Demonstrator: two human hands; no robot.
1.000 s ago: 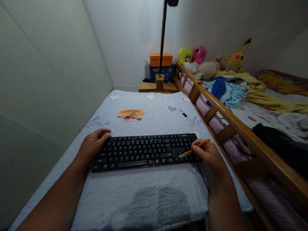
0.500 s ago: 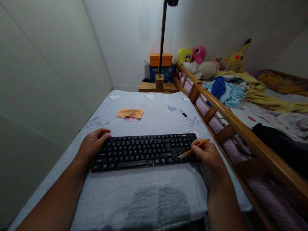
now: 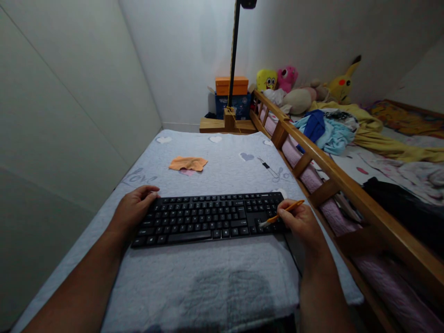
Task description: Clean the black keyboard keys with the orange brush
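A black keyboard [image 3: 211, 218] lies across a grey cloth-covered surface [image 3: 208, 286] printed with hearts. My left hand [image 3: 133, 209] rests on the keyboard's left end, fingers curled over its corner. My right hand [image 3: 301, 221] is at the keyboard's right end and pinches a thin orange stick-like tool [image 3: 282, 212], its pale tip touching the keys near the number pad. A dark cable runs from the keyboard down past my right wrist.
An orange cloth [image 3: 188, 163] lies farther back on the surface, with a small clip [image 3: 266, 165] to its right. A wooden bed rail [image 3: 333, 171] runs along the right, with clothes and plush toys behind it. A wall closes the left. A pole on a wooden block [image 3: 230, 118] and boxes stand at the back.
The tip of the orange tool has shifted very slightly along the keys at the right end. My left hand has not moved.
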